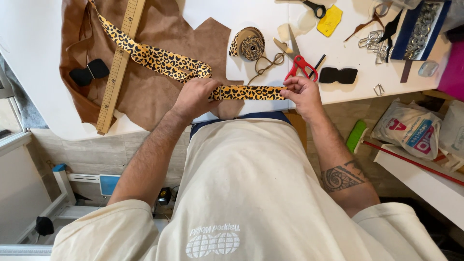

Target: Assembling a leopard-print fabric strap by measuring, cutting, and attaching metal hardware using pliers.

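A leopard-print strap point(251, 93) is stretched flat between my two hands at the near edge of the white table point(38, 72). My left hand point(193, 96) pinches the strap where it bends. From there the strap runs away diagonally over a piece of brown leather point(159, 92). My right hand point(302, 94) pinches the strap's free end. A roll of the same strap point(249, 44) lies just beyond my hands.
A wooden ruler point(118, 65) lies across the leather at the left, next to a black bow-shaped piece point(89, 71). Red-handled scissors point(299, 65), another black piece point(338, 75), metal buckles point(373, 41) and a box of rings point(421, 26) sit at the right. Bags point(411, 128) stand on the floor.
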